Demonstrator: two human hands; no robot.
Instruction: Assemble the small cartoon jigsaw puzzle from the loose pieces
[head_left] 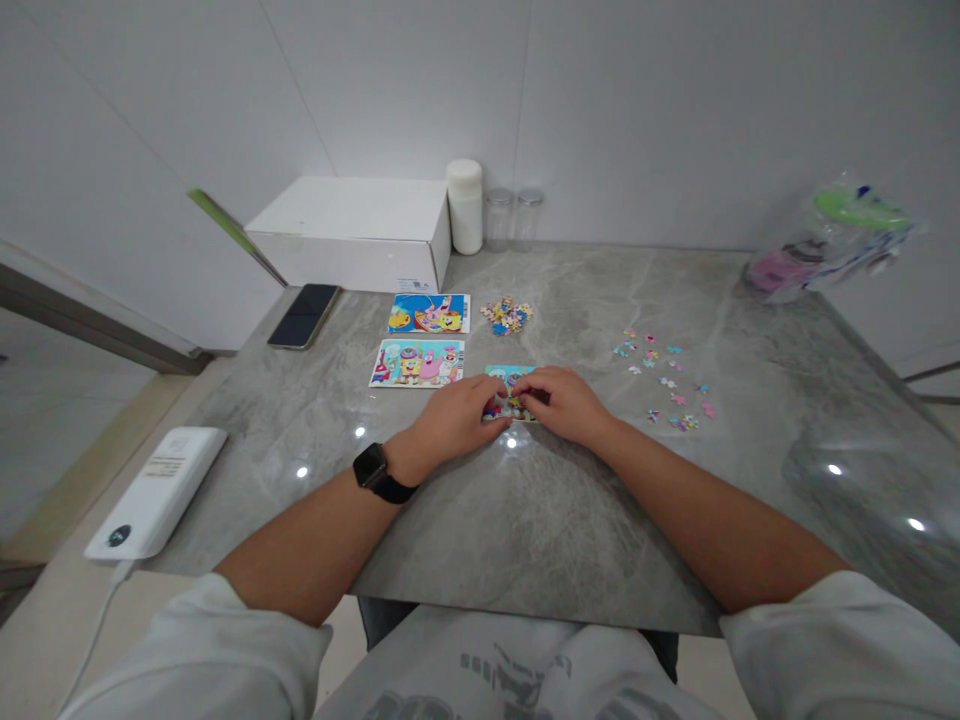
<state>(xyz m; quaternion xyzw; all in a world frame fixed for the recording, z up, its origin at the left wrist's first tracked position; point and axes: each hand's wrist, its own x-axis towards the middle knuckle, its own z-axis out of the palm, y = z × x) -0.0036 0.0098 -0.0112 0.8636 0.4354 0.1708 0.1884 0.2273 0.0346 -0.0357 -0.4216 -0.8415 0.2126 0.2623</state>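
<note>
A small, partly joined jigsaw puzzle with a light-blue cartoon picture lies flat on the table, its middle covered by my fingers. My left hand curls round its left side, thumb along the near edge and fingertips on the pieces. From the right, my right hand bends its fingers and thumb together over the puzzle; what is between those fingertips is hidden. Left of the puzzle lies a cartoon picture card, and behind it a blue one. A heap of jigsaw pieces sits just beyond the puzzle.
Loose jigsaw pieces are scattered to the right. Along the wall stand a white box, a white bottle and two clear glasses. A phone, a white power bank and a bagged cup lie near the sides.
</note>
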